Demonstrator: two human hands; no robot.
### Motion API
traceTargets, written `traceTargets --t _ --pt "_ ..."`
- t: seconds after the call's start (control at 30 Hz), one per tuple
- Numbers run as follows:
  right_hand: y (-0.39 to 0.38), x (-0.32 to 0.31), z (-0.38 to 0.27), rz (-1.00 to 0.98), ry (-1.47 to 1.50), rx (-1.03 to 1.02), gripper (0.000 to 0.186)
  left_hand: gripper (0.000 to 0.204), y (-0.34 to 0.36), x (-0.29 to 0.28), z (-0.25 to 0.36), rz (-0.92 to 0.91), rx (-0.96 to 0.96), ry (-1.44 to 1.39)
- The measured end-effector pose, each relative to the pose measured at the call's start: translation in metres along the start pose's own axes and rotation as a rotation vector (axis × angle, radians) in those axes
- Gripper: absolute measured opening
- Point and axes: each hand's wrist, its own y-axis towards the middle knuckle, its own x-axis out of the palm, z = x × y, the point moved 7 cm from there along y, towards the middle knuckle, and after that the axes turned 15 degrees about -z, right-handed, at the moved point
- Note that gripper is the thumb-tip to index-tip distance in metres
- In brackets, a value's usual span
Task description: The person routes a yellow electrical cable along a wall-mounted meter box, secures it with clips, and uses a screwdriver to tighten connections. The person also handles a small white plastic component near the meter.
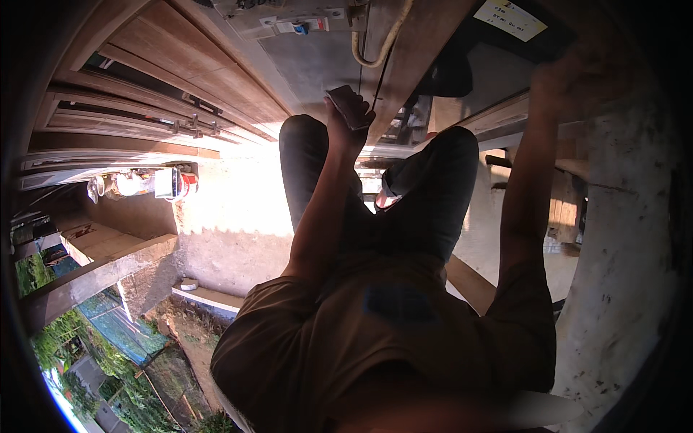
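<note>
My left hand grips a flat, brownish-grey pad above my knees, just below a grey metal piece with a small blue part and a bent, cream-coloured tube. My right hand is raised at the upper right beside a dark panel with a pale yellow label; its fingers are smeared and dim, so their state is unclear. A long brown wooden board runs between the two hands.
Several wooden frames stand at the upper left. White and red containers sit beside them. A concrete ledge, blue netting and greenery lie at the lower left. A pale, stained wall or slab fills the right side.
</note>
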Motion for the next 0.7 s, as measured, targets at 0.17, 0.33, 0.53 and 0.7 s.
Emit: traceTargets --t 0.17,0.33,0.53,0.7 --pt "-0.176 0.05 -0.076 -0.652 0.479 0.695 0.035 0.067 -0.036 0.035 -0.039 0.05 -0.196 0.093" --pt "-0.244 0.046 -0.131 -0.786 0.689 0.909 0.052 0.07 -0.059 0.07 -0.029 0.203 -0.306 0.829" --pt "-0.261 0.05 -0.142 -0.788 0.86 1.034 0.068 0.059 -0.062 0.098 -0.03 0.067 -0.319 0.934" --pt "-0.271 0.05 -0.142 -0.781 0.915 1.096 0.067 0.053 -0.063 0.103 -0.023 0.096 -0.282 0.927"
